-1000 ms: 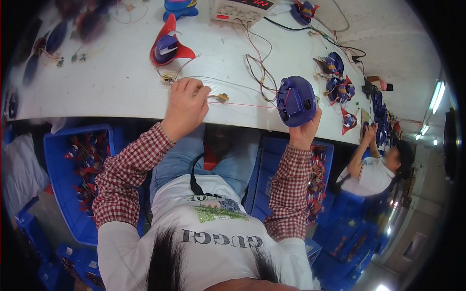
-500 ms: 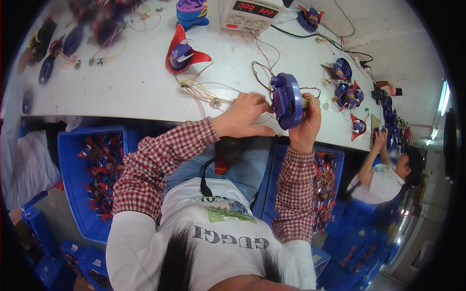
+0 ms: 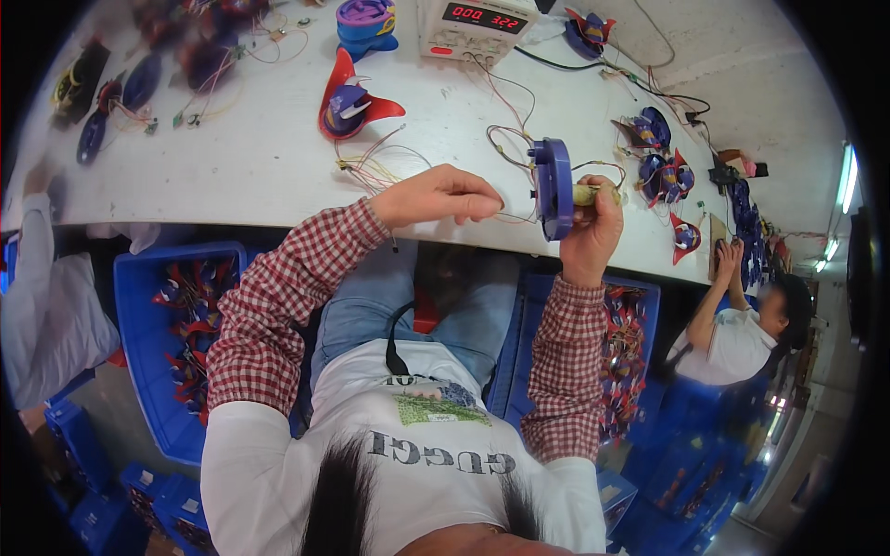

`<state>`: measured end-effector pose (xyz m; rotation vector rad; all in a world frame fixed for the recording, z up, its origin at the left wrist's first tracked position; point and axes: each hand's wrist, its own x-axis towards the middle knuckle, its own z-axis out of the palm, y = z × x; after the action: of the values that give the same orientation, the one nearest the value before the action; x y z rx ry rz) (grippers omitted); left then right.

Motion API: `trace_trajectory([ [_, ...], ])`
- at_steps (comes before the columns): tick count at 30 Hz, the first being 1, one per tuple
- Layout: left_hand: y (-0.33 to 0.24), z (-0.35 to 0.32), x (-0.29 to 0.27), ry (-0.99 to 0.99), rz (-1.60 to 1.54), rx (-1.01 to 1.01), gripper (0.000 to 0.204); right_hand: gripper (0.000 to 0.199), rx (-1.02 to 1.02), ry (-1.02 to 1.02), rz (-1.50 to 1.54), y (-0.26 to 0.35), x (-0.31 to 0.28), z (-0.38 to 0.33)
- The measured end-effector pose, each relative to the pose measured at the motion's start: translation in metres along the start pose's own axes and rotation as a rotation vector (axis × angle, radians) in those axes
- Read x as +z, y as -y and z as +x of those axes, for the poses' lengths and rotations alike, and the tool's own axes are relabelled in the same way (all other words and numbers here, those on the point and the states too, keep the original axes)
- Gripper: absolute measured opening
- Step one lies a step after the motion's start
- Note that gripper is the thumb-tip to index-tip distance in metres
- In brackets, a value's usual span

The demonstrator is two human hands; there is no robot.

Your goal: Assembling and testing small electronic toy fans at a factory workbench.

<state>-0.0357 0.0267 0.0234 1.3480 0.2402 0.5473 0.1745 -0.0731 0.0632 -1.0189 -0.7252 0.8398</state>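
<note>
Your hands meet over the white table's [image 3: 232, 167] near edge.
Your right hand [image 3: 591, 232] grips a round purple toy housing [image 3: 554, 188] (held on edge); your left hand [image 3: 436, 196] pinches its thin wire [image 3: 515, 219], a power supply [image 3: 473, 26] behind.

Bright, even light on the white worktop [image 3: 278, 157]; ceiling lamps [image 3: 850, 181] glare at right; its far-left corner blurs, edges bend under fisheye

Purple disc [image 3: 554, 188], centre frame: smooth moulded plastic, slight gloss. Thin wires [image 3: 505, 139] beside it: plastic-insulated. Table [image 3: 269, 157], upper frame: matt off-white surface, lightly scuffed. Bins [image 3: 148, 371], lower left: smooth blue plastic. Sleeves [image 3: 278, 306]: woven checked cloth, matt.
</note>
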Motion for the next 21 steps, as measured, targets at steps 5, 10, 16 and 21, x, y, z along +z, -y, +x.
trace_trajectory([
  [5, -0.017, 0.013, -0.01, 0.16, 0.076, -0.485, 0.029, 0.017, -0.022, 0.018, -0.019, -0.006, 0.016, 0.001],
  [10, -0.017, 0.014, -0.012, 0.27, 0.123, -0.286, 0.029, 0.015, -0.019, 0.048, -0.071, -0.006, 0.023, 0.0],
  [16, -0.003, 0.01, -0.01, 0.046, -0.01, -0.332, 0.021, 0.014, -0.028, 0.048, -0.047, -0.011, 0.021, 0.004],
  [21, 0.011, 0.005, -0.013, -0.155, -0.418, -0.307, 0.01, 0.013, -0.048, 0.071, -0.214, -0.011, 0.017, 0.005],
])
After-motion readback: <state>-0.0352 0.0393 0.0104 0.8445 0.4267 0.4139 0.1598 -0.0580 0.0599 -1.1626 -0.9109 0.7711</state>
